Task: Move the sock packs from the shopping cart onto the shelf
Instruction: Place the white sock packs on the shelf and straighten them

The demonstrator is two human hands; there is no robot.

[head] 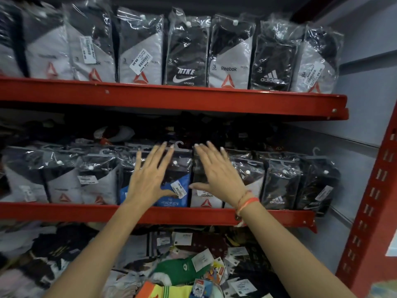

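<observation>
Currently:
step: both palms squared up clear-bagged blue-and-black sock pack on red metal middle shelf.
grip: left hand, right hand spread flat, nothing pinched.
next: likely fetch another pack; cart was unseen.

At the bottom of your view lies a loose heap of unpacked socks, spread from the left edge to right of centre. In it you can pick out a green sock near bottom centre, with an orange and yellow striped piece just below it at the frame's lower edge. White paper tags are scattered across the heap, thickest to the right of the green sock. Dark patterned socks sit at lower left. A plain grey wall fills your upper right.
</observation>
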